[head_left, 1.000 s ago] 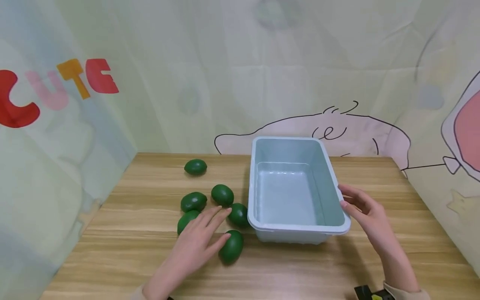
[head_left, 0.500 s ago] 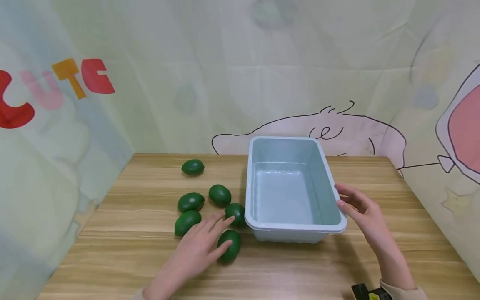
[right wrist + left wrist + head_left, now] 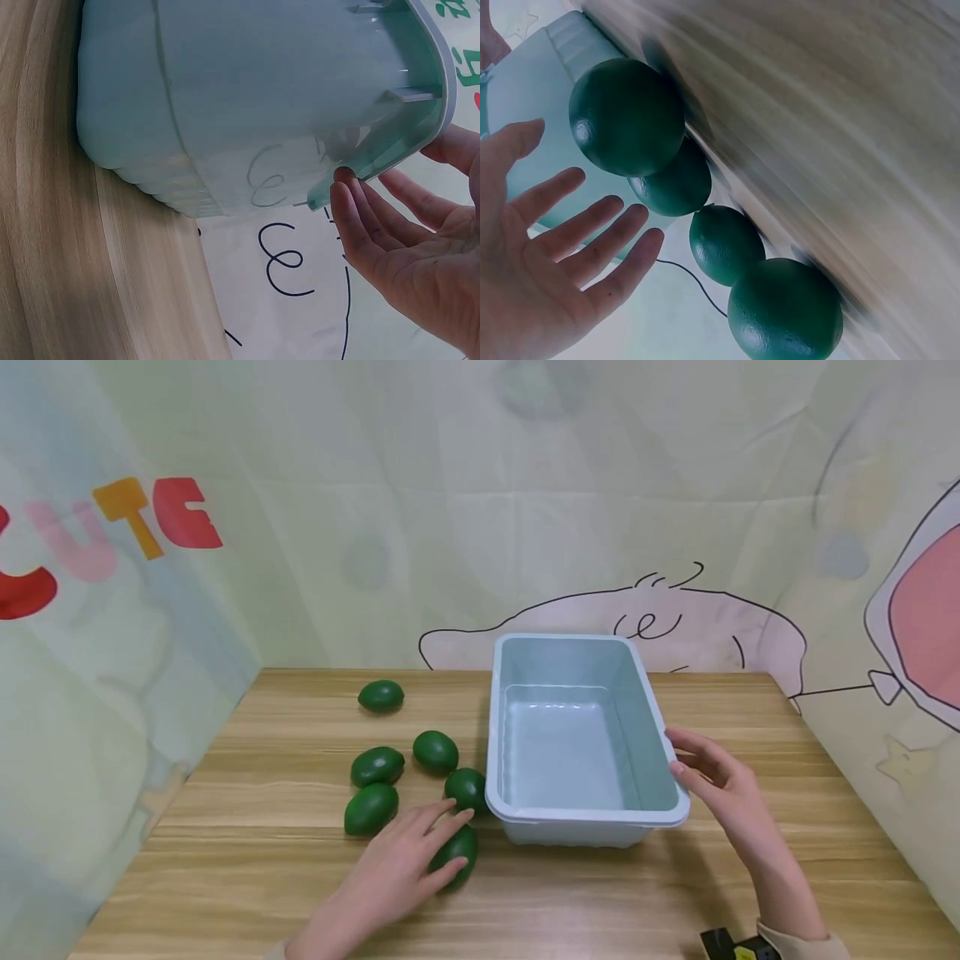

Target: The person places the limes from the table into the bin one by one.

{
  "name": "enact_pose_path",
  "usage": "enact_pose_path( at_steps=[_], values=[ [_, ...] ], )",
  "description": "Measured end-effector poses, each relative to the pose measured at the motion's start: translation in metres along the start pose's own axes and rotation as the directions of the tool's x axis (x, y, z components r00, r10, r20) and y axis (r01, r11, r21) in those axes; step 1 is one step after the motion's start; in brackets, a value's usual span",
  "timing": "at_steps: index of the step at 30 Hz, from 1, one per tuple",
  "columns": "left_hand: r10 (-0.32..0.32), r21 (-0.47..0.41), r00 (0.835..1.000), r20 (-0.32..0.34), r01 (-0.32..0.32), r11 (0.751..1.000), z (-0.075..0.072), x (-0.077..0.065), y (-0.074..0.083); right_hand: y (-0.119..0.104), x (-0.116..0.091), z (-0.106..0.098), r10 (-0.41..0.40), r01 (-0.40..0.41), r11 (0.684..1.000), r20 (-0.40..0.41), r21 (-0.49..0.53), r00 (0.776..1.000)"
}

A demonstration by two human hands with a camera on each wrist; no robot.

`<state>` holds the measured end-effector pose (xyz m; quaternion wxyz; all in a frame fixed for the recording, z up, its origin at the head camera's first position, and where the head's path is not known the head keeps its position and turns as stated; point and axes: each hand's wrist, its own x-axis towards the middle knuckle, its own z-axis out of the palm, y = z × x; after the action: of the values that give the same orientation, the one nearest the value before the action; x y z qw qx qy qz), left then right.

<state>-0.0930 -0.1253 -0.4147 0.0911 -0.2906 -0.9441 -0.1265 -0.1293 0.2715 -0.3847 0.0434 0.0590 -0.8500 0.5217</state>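
My left hand (image 3: pixel 393 864) hovers low with spread fingers over the nearest dark green, oval, glossy fruit (image 3: pixel 455 847), which resembles a lime. The left wrist view shows the palm side of the hand (image 3: pixel 562 262), with a gap between its fingers and the nearest fruit (image 3: pixel 626 116). More such fruits lie close by, one (image 3: pixel 467 789) beside a pale blue plastic bin (image 3: pixel 588 816). At the bin's right side, my right hand (image 3: pixel 720 785) holds the rim. In the right wrist view, its thumb is at the rim's edge and the fingers (image 3: pixel 360 217) curl beneath it.
Left of the bin, other green fruits lie at the middle (image 3: pixel 435 752), at the left (image 3: pixel 371 808) and near the table's back edge (image 3: pixel 381 696). A printed cloth (image 3: pixel 375 510) hangs behind the wooden table (image 3: pixel 570 910).
My left hand has drawn back toward me from the cluster, now over the nearest fruit. The right hand stays at the bin's rim. The head view has shifted slightly.
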Motion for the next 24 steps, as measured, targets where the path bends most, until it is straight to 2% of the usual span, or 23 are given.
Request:
enact_pose_path(
  at_steps=[13,24],
  values=[
    [0.017,-0.036,0.995,0.102,-0.013,0.999,0.0035,0.002,0.0022,0.0005,0.0003,-0.0006,-0.004,0.004,1.0,-0.001,-0.005,1.0],
    [0.011,-0.069,0.982,0.186,0.002,0.998,0.0054,0.0041,0.0022,0.0009,0.0,-0.0002,-0.001,0.001,1.0,-0.001,-0.015,1.0]
  ],
)
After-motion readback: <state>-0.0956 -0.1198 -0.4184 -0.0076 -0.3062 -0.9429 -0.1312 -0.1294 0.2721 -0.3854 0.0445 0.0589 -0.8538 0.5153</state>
